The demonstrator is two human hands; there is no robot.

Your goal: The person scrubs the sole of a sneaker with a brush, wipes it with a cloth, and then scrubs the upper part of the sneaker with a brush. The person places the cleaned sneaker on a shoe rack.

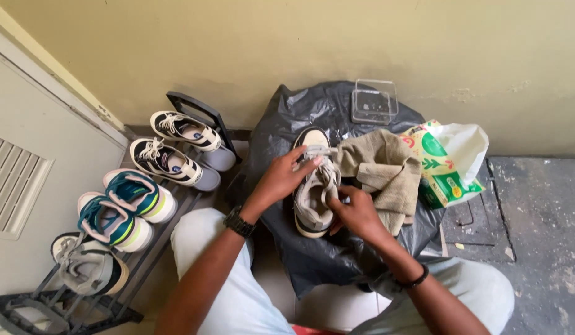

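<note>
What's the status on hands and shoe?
Left hand pinching shoe tongue; right hand at its laces. Shoe on black plastic sheet. Tan cloth touching beside it, nothing blocking.

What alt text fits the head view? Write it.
A person's left hand and right hand hold a cream sneaker by its laces over a black plastic sheet, beside a tan cloth. A shoe rack stands left.

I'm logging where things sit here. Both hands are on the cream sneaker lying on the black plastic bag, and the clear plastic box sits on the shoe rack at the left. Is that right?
Not quite. The head view shows the clear plastic box at the far edge of the black plastic bag, near the wall, not on the shoe rack. The rest holds: the left hand and right hand are on the cream sneaker.
</note>
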